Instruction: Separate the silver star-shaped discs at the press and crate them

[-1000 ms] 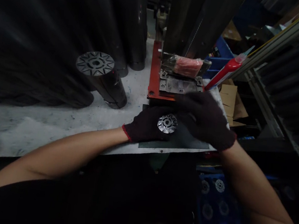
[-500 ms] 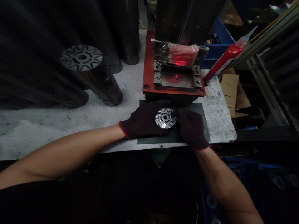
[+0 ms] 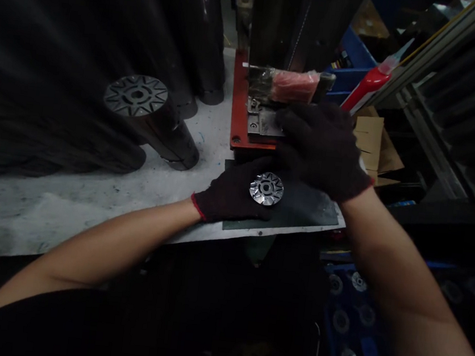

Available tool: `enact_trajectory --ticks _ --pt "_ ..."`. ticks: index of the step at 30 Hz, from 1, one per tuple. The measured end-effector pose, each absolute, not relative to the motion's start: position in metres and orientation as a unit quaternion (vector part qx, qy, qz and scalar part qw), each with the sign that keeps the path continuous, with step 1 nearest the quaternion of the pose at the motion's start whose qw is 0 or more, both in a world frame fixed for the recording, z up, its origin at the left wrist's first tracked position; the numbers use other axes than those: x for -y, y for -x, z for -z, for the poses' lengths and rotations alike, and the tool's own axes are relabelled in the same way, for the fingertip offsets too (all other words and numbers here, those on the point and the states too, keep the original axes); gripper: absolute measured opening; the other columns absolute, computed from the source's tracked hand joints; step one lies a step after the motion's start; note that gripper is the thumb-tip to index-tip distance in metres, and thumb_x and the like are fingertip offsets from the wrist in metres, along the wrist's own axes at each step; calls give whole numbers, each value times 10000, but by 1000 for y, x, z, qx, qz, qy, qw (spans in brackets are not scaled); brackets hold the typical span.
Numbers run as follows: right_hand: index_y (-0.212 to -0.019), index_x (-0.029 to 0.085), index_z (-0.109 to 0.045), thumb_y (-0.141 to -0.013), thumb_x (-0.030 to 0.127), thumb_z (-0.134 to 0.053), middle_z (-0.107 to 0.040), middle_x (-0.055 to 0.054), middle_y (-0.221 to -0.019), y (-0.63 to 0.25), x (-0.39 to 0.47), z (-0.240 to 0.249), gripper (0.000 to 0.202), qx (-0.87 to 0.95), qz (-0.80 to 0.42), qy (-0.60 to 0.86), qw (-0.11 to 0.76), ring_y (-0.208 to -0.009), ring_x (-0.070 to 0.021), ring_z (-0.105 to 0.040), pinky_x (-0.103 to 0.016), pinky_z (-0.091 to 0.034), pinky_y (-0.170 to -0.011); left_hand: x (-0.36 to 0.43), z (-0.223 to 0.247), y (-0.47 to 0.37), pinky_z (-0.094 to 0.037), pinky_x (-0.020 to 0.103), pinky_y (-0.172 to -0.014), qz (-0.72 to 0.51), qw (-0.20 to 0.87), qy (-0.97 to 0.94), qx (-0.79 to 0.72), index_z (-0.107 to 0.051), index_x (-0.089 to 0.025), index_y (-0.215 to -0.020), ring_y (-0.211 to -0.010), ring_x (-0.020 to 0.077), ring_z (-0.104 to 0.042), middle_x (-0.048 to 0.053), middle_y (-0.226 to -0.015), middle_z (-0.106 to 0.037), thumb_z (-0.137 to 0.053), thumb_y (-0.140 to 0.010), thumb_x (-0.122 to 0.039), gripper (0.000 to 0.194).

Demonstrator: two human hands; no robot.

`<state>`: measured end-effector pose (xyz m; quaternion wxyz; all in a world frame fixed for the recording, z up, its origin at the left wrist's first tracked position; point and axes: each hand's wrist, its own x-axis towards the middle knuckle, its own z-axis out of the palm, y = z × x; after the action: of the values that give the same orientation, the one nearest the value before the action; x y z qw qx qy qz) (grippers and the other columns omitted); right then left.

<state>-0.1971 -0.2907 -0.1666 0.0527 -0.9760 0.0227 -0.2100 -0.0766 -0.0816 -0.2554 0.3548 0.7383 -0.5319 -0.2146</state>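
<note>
My left hand (image 3: 231,191), in a dark glove with a red cuff, is closed around the side of a round slotted metal disc (image 3: 266,188). The disc has a centre hole and bright spoke-like slots, and its face points up over a dark green mat (image 3: 302,208). My right hand (image 3: 320,147), gloved alike, reaches over the front of a red-framed fixture (image 3: 239,109). Its dark, blurred fingers lie over the right part of the metal plate (image 3: 267,123), so their grip and anything in them are hidden.
A dark cylinder (image 3: 173,142) with a similarly slotted top stands on the left of the white worktop (image 3: 53,211). A red bottle (image 3: 368,87) with a pointed nozzle leans behind my right hand. Several discs lie in a blue tray (image 3: 372,353) at lower right. A cardboard box (image 3: 368,141) is beyond.
My right hand has left the disc's edge and moved up and forward onto the fixture plate, covering the red light spot. My left hand still holds the disc in nearly the same place.
</note>
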Motion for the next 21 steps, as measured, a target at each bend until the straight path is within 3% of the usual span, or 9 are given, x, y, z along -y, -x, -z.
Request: enact_trajectory --ticks 3,5,8,11,15,21 --pt "-1398 218 -753 -1048 517 -679 -720 -110 -1459 180 302 158 467 11 157 988 9 -1369 -402 -607 -644 -405 -1209 84 254 80 -499 577 -1260 210 356 -748 520 -497 -260 -1668 -1491 423 -591 121 -1655 -595 -1047 -627 -638 1236" --pt "-1235 239 -813 -1087 487 -601 -778 -106 -1296 189 292 165 359 -23 198 979 40 -1277 -360 -661 -584 -481 -1151 85 254 81 -502 566 -1255 204 365 -737 531 -533 -270 -1641 -1476 404 -609 106 -1635 -618 -1027 -683 -600 1127" --pt "-954 260 -817 -1119 410 -546 -808 -69 -996 221 262 194 351 -138 291 919 229 -1001 -268 -750 -453 -588 -942 86 256 81 -513 524 -1250 204 383 -722 538 -551 -265 -1626 -1458 366 -631 85 -1633 -624 -1009 -722 -509 1042" --pt "-802 230 -783 -1079 397 -591 -781 -43 -796 244 240 232 376 -194 252 872 372 -770 -239 -745 -404 -580 -746 86 256 82 -514 510 -1253 208 380 -728 531 -552 -230 -1630 -1438 361 -647 104 -1630 -625 -991 -735 -503 1034" --pt "-853 214 -796 -1067 406 -573 -793 -76 -850 247 237 259 364 -207 230 885 348 -841 -272 -761 -413 -611 -792 85 251 83 -518 537 -1241 207 353 -752 516 -550 -249 -1645 -1437 396 -644 104 -1633 -623 -995 -734 -515 1049" --pt "-1058 232 -810 -1035 334 -608 -789 -100 -1023 256 238 249 227 -109 180 948 241 -1041 -305 -744 -431 -624 -999 85 250 82 -510 523 -1256 220 359 -744 520 -542 -233 -1652 -1447 383 -640 100 -1636 -620 -972 -757 -563 1047"
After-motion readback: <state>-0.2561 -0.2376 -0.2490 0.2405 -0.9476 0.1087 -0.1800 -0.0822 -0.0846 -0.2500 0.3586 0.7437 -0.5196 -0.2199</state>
